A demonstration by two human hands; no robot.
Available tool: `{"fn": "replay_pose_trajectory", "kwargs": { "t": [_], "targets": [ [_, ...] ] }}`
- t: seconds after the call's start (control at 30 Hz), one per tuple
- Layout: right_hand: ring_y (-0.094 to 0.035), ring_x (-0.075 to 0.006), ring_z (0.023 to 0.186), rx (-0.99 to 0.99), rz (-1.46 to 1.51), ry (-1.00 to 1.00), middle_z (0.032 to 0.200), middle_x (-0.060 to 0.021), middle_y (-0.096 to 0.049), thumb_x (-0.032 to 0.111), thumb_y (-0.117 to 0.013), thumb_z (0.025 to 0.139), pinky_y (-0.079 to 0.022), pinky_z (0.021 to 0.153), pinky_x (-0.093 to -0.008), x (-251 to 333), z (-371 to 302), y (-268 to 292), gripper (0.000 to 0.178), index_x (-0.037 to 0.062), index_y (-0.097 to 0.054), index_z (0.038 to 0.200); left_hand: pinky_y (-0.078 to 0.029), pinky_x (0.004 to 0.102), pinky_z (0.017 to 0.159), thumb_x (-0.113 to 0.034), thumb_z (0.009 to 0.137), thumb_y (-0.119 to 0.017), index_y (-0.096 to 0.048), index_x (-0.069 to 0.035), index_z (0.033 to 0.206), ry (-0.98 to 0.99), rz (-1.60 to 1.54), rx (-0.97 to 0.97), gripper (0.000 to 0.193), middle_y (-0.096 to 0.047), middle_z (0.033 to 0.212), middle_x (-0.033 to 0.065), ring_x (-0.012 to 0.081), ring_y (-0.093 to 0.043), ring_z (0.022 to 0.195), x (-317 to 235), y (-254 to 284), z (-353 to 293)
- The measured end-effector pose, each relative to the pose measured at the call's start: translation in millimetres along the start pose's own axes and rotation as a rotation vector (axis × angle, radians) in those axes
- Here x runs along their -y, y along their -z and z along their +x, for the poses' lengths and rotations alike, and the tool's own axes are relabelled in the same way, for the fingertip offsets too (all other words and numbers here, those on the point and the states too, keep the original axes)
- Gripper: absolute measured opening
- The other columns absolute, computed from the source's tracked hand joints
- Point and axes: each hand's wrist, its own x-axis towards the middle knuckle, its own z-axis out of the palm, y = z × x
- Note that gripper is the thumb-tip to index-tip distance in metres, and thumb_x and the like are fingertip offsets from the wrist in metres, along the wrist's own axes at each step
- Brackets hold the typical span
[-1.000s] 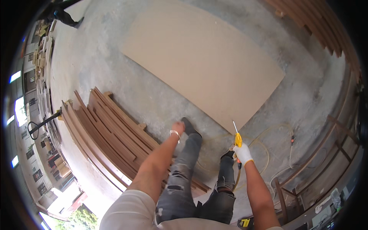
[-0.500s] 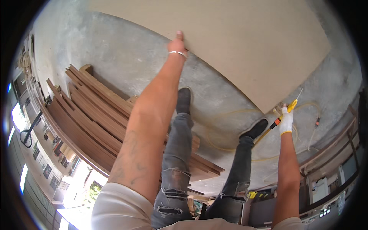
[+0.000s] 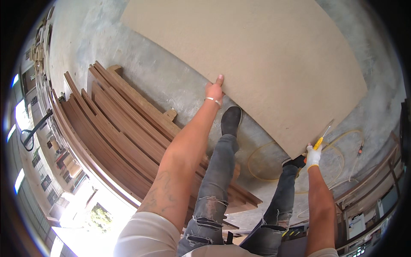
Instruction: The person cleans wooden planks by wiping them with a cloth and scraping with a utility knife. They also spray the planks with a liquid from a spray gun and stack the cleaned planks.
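Observation:
A large flat tan board (image 3: pixel 274 64) lies tilted in front of me, its near edge close to my feet. My left hand (image 3: pixel 215 91), bare with a bracelet at the wrist, grips that edge, thumb on top and fingers hidden beneath. At the board's near right corner, my right hand (image 3: pixel 314 156) wears a white glove and is closed round a yellow air blow gun (image 3: pixel 318 143). Its thin metal nozzle points away from me. The same hand is at the corner, but I cannot tell how firmly it holds the board.
Brown wood planks or profiles (image 3: pixel 124 137) are stacked to my left, beside a light wooden beam (image 3: pixel 147 105). A yellow air hose (image 3: pixel 257 174) loops over the grey concrete floor (image 3: pixel 171 70) around my right shoe (image 3: pixel 295 162). A metal frame (image 3: pixel 364 182) stands at the right.
The board and my left hand have come nearer to my body. Its near corner now reaches over my right shoe. The blow gun has stayed in my right hand.

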Motion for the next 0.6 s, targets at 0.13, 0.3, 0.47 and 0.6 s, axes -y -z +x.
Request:
{"fn": "replay_pose_trajectory", "kwargs": {
  "t": [0.13,0.3,0.47,0.6],
  "targets": [
    [-0.067,-0.0193,0.085,0.115,-0.008,0.041,0.105,-0.0079,-0.063,0.0,-0.069,0.09,-0.06,0.065,-0.0315,-50,-21,-23,0.056,0.0118,-0.043,0.138,-0.057,0.0457,0.087,-0.036,0.1,-0.068,-0.052,0.01,0.13,-0.126,0.048,-0.038,0.058,-0.063,0.127,0.0185,0.028,-0.067,0.103,30,70,22],
    [-0.069,-0.0407,0.099,0.229,-0.478,0.247,0.108,-0.0225,-0.069,0.023,-0.084,0.079,-0.053,0.086,-0.0471,-63,-47,-32,0.065,0.0119,-0.044,0.129,-0.057,0.0456,0.088,-0.035,0.102,-0.064,-0.054,0.014,0.126,-0.091,0.067,-0.185,0.055,-0.064,0.125,0.0211,0.0289,-0.066,0.104,23,114,31],
    [-0.068,-0.0415,0.108,0.447,-0.543,0.177,0.114,-0.0242,-0.07,0.019,-0.076,0.082,-0.054,0.091,-0.0452,-36,-53,-13,0.063,0.0135,-0.045,0.136,-0.055,0.0446,0.093,-0.032,0.105,-0.058,-0.054,0.015,0.126,-0.075,0.129,-0.185,0.052,-0.064,0.125,0.0217,0.0297,-0.066,0.106,18,120,36],
    [-0.064,-0.0426,0.113,0.605,-0.636,0.189,0.118,-0.0229,-0.069,0.023,-0.073,0.085,-0.052,0.094,-0.0465,-22,-49,24,0.055,0.0139,-0.053,0.135,-0.054,0.0438,0.095,-0.032,0.106,-0.056,-0.054,0.015,0.127,-0.078,0.14,-0.203,0.051,-0.064,0.124,0.0201,0.0289,-0.065,0.107,9,120,39]
  ]
}}
